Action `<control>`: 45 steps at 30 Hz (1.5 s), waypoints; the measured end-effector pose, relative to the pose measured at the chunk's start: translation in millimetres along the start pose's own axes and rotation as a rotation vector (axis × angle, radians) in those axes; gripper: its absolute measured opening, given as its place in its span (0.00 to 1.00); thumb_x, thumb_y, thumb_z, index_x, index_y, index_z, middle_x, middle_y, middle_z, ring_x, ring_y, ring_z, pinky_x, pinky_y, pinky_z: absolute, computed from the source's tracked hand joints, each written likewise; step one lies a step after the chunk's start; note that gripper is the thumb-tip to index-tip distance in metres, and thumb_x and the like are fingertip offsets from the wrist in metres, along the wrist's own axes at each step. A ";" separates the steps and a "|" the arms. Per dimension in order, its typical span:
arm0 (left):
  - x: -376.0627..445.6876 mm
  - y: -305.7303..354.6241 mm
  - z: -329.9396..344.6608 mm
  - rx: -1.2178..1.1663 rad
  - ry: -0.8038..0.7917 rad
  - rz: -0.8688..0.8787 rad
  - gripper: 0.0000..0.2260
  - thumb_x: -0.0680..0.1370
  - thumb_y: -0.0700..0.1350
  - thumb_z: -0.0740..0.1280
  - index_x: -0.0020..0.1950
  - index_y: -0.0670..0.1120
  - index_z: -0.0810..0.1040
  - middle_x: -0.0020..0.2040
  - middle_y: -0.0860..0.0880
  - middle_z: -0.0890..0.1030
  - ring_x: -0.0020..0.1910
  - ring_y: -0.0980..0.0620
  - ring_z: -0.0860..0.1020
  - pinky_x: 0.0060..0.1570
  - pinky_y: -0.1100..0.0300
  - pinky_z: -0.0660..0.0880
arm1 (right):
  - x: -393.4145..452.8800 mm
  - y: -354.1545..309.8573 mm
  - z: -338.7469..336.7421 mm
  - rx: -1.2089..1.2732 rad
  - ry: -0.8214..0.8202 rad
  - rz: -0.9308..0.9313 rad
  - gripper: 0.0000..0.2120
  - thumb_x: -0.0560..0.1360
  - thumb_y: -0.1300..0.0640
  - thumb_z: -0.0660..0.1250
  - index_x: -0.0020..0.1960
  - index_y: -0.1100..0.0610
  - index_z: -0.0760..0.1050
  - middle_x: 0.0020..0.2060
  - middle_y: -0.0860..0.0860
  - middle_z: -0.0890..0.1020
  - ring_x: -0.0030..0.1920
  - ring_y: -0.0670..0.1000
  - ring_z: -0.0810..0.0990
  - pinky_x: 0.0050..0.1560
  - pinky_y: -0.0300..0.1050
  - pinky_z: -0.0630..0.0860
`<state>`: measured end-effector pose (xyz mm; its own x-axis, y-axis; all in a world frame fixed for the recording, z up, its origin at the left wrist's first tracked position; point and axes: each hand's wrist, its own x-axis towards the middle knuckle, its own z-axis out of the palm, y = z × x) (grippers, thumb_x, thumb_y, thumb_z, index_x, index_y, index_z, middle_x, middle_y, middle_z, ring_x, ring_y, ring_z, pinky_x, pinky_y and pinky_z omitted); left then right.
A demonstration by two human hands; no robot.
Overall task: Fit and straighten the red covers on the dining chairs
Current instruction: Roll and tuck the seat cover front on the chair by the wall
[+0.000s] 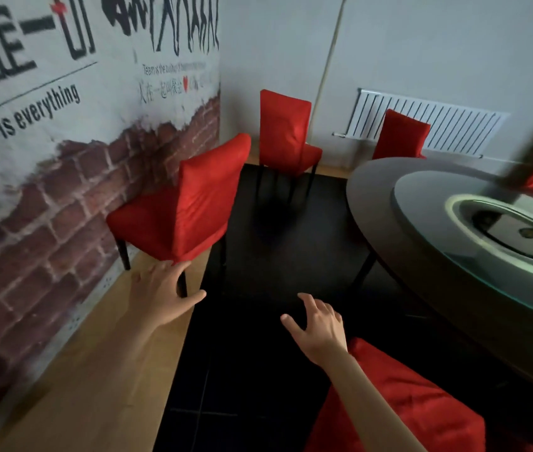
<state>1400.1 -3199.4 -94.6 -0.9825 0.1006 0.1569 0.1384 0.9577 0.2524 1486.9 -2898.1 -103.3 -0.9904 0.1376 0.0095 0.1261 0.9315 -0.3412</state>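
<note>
A dining chair in a red cover (190, 203) stands by the brick-print wall, its back toward the table. My left hand (160, 291) is spread open just below the cover's lower hem, fingertips at its edge, holding nothing. My right hand (318, 324) hovers open over the dark floor, fingers loosely spread. Under my right forearm is another red-covered chair (421, 409), at the bottom right. Two more red-covered chairs stand farther off: one in the corner (286, 132) and one before the radiator (400, 135).
A round dark table (376, 203) with a glass turntable (473, 256) fills the right side. A dark floor panel (274, 256) runs between chairs and table, with light wood floor (95, 386) along the printed wall. A white radiator (428, 122) hangs on the back wall.
</note>
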 end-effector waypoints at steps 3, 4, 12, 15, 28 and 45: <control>51.1 -23.5 -5.4 0.011 0.034 -0.011 0.35 0.69 0.70 0.64 0.72 0.55 0.68 0.66 0.50 0.74 0.67 0.46 0.70 0.65 0.44 0.64 | 48.2 -24.5 10.6 -0.004 -0.024 -0.028 0.35 0.74 0.30 0.54 0.74 0.50 0.61 0.66 0.49 0.74 0.67 0.51 0.69 0.70 0.51 0.62; 66.1 -27.8 -3.1 0.024 0.038 -0.002 0.35 0.69 0.70 0.64 0.71 0.54 0.69 0.66 0.49 0.74 0.67 0.46 0.70 0.66 0.44 0.64 | 62.8 -29.7 13.4 0.000 -0.027 -0.032 0.35 0.74 0.30 0.54 0.74 0.50 0.61 0.66 0.49 0.73 0.67 0.51 0.69 0.70 0.52 0.62; 205.7 -9.6 29.4 0.069 -0.010 0.035 0.36 0.70 0.72 0.59 0.74 0.57 0.63 0.70 0.49 0.70 0.70 0.46 0.64 0.69 0.41 0.57 | 210.6 -33.7 16.2 -0.011 -0.035 -0.044 0.35 0.74 0.31 0.56 0.74 0.49 0.61 0.67 0.50 0.73 0.68 0.52 0.68 0.71 0.52 0.61; 267.5 10.0 43.3 0.091 0.007 0.056 0.35 0.71 0.71 0.58 0.75 0.58 0.62 0.71 0.49 0.68 0.71 0.47 0.63 0.70 0.42 0.54 | 281.6 -25.1 12.2 -0.008 -0.004 -0.061 0.35 0.74 0.31 0.56 0.74 0.49 0.61 0.67 0.50 0.73 0.68 0.52 0.69 0.70 0.51 0.62; 480.7 23.9 75.1 0.079 0.047 -0.091 0.34 0.72 0.69 0.60 0.75 0.57 0.62 0.74 0.48 0.66 0.73 0.46 0.61 0.72 0.42 0.52 | 548.1 -49.7 6.9 -0.003 -0.084 -0.228 0.34 0.74 0.33 0.57 0.75 0.48 0.60 0.69 0.48 0.71 0.69 0.51 0.66 0.72 0.51 0.59; 577.1 -17.5 120.3 0.108 -0.023 -0.543 0.44 0.67 0.76 0.42 0.78 0.55 0.53 0.61 0.49 0.77 0.57 0.48 0.77 0.58 0.50 0.68 | 761.3 -170.1 56.6 -0.167 -0.242 -0.646 0.33 0.75 0.32 0.53 0.74 0.47 0.60 0.72 0.52 0.67 0.74 0.56 0.60 0.72 0.65 0.53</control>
<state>815.7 -3125.7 -123.3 -0.9116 -0.4109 0.0105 -0.4014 0.8956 0.1917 708.3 -2970.9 -91.3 -0.8522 -0.5203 -0.0542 -0.5030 0.8435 -0.1883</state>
